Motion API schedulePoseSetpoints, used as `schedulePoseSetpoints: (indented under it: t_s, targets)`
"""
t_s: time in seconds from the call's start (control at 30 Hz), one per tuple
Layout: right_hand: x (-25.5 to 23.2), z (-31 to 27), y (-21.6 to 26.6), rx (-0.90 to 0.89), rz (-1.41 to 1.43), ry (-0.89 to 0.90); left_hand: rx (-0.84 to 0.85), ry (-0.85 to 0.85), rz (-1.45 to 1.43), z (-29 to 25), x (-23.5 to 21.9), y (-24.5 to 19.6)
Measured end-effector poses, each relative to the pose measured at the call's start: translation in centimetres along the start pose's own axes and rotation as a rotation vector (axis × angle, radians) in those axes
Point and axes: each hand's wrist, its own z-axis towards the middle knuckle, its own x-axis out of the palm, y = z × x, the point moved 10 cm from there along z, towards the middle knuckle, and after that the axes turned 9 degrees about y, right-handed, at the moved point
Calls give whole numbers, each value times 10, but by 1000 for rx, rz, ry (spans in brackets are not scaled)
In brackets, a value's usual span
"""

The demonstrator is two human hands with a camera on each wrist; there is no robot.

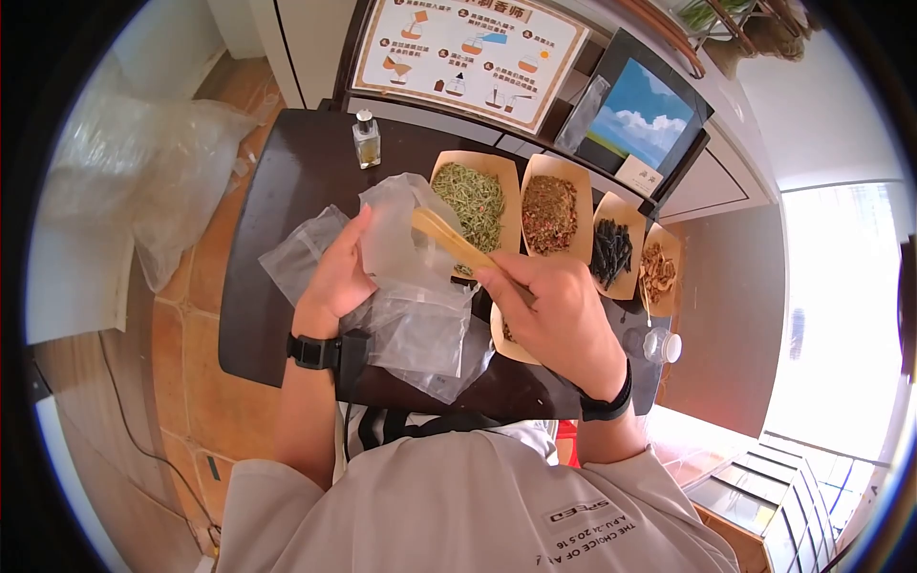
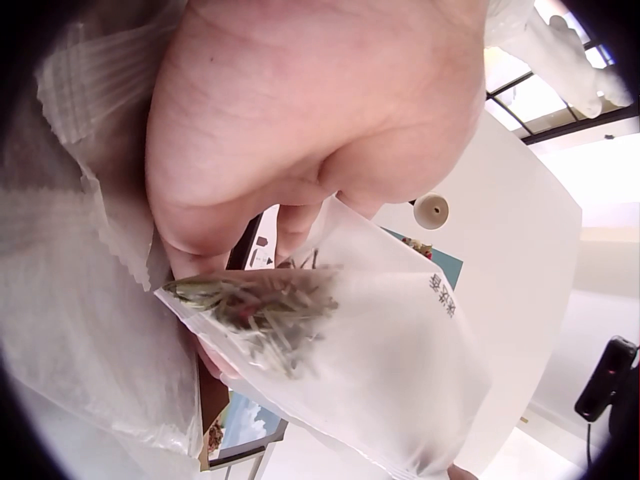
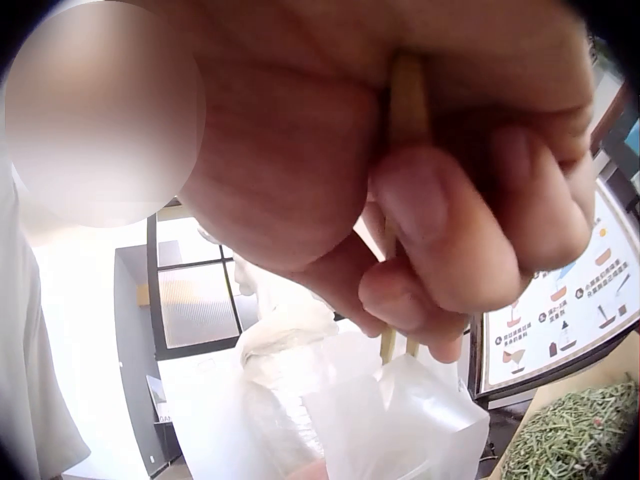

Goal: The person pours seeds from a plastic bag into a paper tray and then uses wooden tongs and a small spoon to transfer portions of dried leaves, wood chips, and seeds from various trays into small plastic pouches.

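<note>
Pouch of thin, milky film is up over the dark table, held by the left hand from about eight o'clock, its fingers closed on the side edge. Right hand, at about four o'clock from the pouch, grips a pair of wooden tongs in curled fingers, the tips at the pouch's mouth; how wide the tips are parted I cannot tell. Dry green sprigs show through the film, bunched toward one corner. The paper tray of green herbs sits near two o'clock, a small glass bottle near twelve, and loose clear bags near six. The pouch should feel almost weightless, limp and a little slippery, so it will likely fold or swing if pinched at a single point; the rim beside the opening, between thumb and fingers, seems the best hold. Sprigs look brittle and springy, better nipped lightly than squeezed. The tongs look light and stiff, and take a grip well back from the tips.
</note>
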Motion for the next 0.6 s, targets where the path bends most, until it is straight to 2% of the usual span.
schedulePoseSetpoints:
  t_s: [0.07,0.1,0.13,0.23,0.3,0.33,0.4,0.43,0.47,0.53,0.6]
  targets:
    - [-10,-2,-1,50,51,-42,1,-18,-21,-1,-2,-1]
    - [-14,-5,-15,165,70,-9,10,11,-21,0,2,-2]
    - [-25,-10,-22,160,79,-102,16,42,-22,0,7,-4]
    - [-37,-18,-41,204,21,-112,26,58,-29,-3,12,-10]
    - [-11,-21,-59,191,-151,130,68,69,-32,-5,20,-15]
    - [-5,-22,-65,191,-154,131,112,80,-35,-5,23,-18]
    - [15,-21,-64,100,-172,211,81,76,-81,-3,18,-15]
    - [20,-20,-71,174,-279,277,48,69,-125,-3,15,-12]
    - [22,-19,-74,172,-279,276,49,69,-124,-3,13,-11]
    - [17,-16,-79,142,-433,159,42,127,-118,-3,17,-11]
    - [8,-14,-81,129,-409,114,37,126,-127,-4,19,-11]
